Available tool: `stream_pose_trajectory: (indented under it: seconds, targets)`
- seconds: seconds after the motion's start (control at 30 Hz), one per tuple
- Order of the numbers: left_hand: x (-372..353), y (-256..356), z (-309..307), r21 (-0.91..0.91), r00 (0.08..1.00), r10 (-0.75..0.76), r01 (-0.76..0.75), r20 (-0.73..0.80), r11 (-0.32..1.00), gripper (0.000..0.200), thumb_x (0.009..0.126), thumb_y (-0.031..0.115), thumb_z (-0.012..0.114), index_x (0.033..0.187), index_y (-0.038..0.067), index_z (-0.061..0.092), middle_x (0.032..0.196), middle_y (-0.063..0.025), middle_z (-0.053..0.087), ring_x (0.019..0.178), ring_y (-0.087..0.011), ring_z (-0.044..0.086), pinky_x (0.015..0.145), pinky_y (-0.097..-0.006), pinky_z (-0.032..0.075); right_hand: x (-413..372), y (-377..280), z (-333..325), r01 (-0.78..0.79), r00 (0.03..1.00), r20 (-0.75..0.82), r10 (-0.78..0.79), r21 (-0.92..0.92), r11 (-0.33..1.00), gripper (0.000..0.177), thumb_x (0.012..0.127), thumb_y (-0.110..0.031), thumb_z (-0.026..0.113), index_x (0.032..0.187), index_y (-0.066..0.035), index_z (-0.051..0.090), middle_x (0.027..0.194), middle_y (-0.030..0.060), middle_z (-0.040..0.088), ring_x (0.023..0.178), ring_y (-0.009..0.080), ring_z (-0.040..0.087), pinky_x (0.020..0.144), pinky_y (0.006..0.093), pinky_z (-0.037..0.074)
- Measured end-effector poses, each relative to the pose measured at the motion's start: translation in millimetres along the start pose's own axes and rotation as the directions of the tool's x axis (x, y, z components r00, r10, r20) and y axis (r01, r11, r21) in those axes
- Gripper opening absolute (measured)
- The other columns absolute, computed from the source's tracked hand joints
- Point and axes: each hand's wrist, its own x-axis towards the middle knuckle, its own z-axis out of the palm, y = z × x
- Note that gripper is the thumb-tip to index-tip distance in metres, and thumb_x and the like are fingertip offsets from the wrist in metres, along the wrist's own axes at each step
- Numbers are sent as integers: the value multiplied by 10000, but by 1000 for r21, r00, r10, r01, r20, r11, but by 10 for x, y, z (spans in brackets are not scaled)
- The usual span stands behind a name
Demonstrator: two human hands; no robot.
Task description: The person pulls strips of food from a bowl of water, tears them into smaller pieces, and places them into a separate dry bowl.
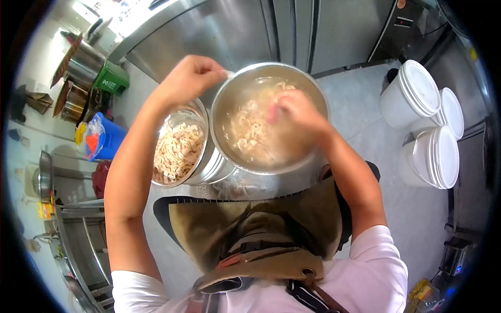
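A large steel bowl (319,98) holds cloudy water with pale, curled strips of food (251,125) in it. My right hand (297,108) is over the water inside this bowl, smeared by motion, and its fingertips are hard to make out. At the bowl's upper left rim, my left hand (194,78) is closed in a pinch, with a small whitish bit (228,74) at its fingertips. Below my left forearm, a second steel bowl (203,117) is heaped with similar pale strips with brownish edges (180,148).
White lidded buckets (417,94) stand on the floor at the right. A white bucket (216,167) is partly hidden between the two bowls. Steel cabinets (219,41) rise ahead. On the left are a blue bin (110,138), a green box (112,78) and a metal rack (83,219).
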Motion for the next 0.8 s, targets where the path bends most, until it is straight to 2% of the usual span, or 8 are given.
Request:
stream_pose_trajectory:
  seconds: [0.13, 0.23, 0.33, 0.43, 0.53, 0.73, 0.77, 0.8]
  targets:
    - [-69, 23, 559, -20, 991, 113, -112, 76, 993, 349, 815, 239, 673, 1093, 28, 672, 876, -155, 691, 772, -184, 651, 713, -319, 512, 55, -121, 13, -208, 975, 138, 175, 284, 936, 271, 922, -69, 424, 986, 115, 612, 900, 178, 670, 847, 246, 673, 761, 333, 545]
    - [4, -6, 831, 139, 904, 418, -404, -90, 904, 286, 821, 164, 685, 1082, 47, 685, 887, -117, 688, 707, -172, 619, 647, -303, 492, 89, -335, 78, -145, 980, 165, 112, 204, 968, 267, 921, -65, 434, 1010, 117, 608, 920, 178, 667, 874, 237, 668, 775, 331, 546]
    - [-9, 146, 802, 24, 943, 316, -315, -106, 949, 182, 792, 143, 702, 933, 28, 708, 784, -136, 660, 657, -218, 613, 614, -324, 480, 143, -354, -10, -166, 975, 178, 134, 181, 969, 256, 915, -59, 435, 991, 98, 622, 901, 170, 664, 860, 223, 665, 772, 328, 546]
    - [41, 130, 819, 232, 854, 503, -466, -137, 854, 111, 785, 112, 682, 803, 3, 676, 707, -136, 628, 621, -249, 600, 590, -337, 474, 203, -332, -18, -106, 977, 196, 84, 105, 989, 255, 906, -62, 435, 969, 87, 632, 862, 154, 662, 813, 205, 661, 733, 311, 542]
    - [3, 209, 795, 235, 854, 474, -426, -213, 874, 124, 797, 95, 647, 761, -24, 636, 695, -132, 630, 605, -214, 601, 583, -329, 474, 244, -405, 82, -126, 986, 121, 116, 79, 989, 243, 895, -83, 450, 889, 77, 634, 805, 137, 653, 734, 191, 648, 669, 295, 532]
    - [8, 103, 833, -26, 949, 137, -150, -284, 988, 175, 804, 129, 630, 749, -37, 632, 659, -65, 600, 631, -87, 536, 568, -279, 446, 260, -309, 177, -142, 990, 19, 141, 116, 983, 292, 911, -167, 476, 758, 46, 603, 713, 117, 627, 646, 180, 623, 590, 293, 509]
    - [7, 44, 829, -85, 943, 121, -155, -311, 984, 167, 798, 142, 636, 758, -19, 640, 660, -25, 589, 645, -66, 506, 568, -267, 438, 219, -317, 155, -127, 991, 34, 126, 27, 992, 299, 935, -180, 467, 768, 22, 610, 691, 102, 626, 637, 171, 620, 581, 303, 500]
    - [-6, -24, 835, -102, 938, 165, -204, -306, 974, 163, 799, 144, 635, 764, -16, 642, 664, -18, 591, 649, -62, 505, 574, -264, 440, 141, -275, 123, 28, 999, 42, -21, -174, 984, 290, 942, -173, 462, 773, 8, 612, 683, 92, 623, 630, 164, 617, 577, 309, 498]
